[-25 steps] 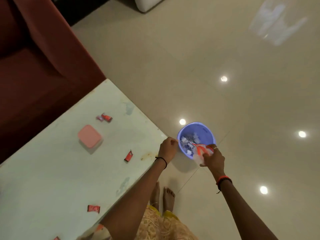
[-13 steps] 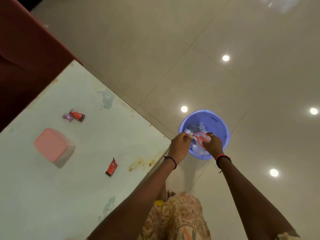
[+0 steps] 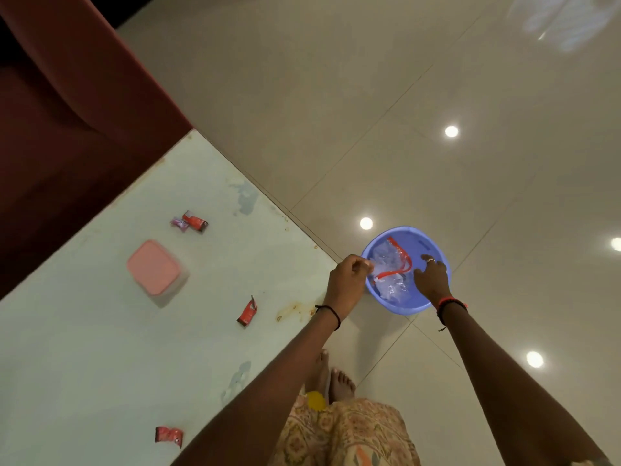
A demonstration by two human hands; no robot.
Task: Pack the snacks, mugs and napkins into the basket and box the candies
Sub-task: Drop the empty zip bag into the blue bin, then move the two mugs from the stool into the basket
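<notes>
While the clear snack packet [image 3: 391, 267] lies inside the blue basket [image 3: 403, 307] on the floor, just beside the worktop [image 3: 100, 348], the left grip [image 3: 347, 280] pinches its near edge and the right grip [image 3: 431, 277] rests spread beside it. Next, probably: let go, then gather the red candies [image 3: 247, 312] into the pink box [image 3: 153, 267]. Half a second earlier both grips bunched the packet together.

Glossy tiled floor [image 3: 420, 95], maroon sofa [image 3: 67, 112]
</notes>
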